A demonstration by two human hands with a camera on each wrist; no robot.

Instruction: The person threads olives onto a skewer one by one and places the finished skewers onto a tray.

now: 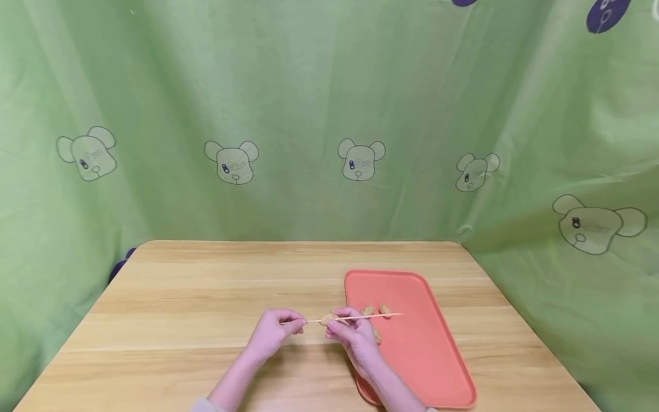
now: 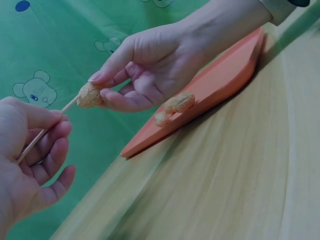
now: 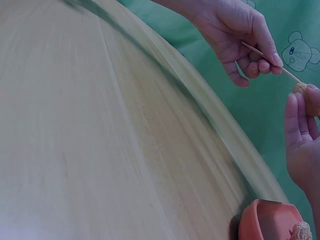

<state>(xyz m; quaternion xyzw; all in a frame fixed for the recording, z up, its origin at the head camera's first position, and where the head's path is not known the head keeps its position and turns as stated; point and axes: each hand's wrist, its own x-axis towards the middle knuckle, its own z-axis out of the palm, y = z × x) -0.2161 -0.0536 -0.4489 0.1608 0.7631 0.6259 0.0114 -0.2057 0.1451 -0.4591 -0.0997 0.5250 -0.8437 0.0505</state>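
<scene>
My left hand [image 1: 275, 330] pinches a thin wooden skewer [image 1: 393, 314] between thumb and fingers; the skewer's tail lies along the palm in the left wrist view. My right hand [image 1: 358, 337] holds a tan, wrinkled, lumpy piece [image 2: 90, 95] with thumb and fingertips. The skewer enters the lumpy piece from the left, and its thin end shows past the right hand in the head view. Both hands are raised above the table, the right one over the near left edge of a coral tray [image 1: 417, 355].
Several similar tan pieces [image 1: 385, 311] lie on the tray near its left side, partly hidden by the right hand. The tray lies on the right half of a wooden table [image 1: 216, 292]. A green curtain [image 1: 298, 86] with bear-head drawings hangs behind and beside the table.
</scene>
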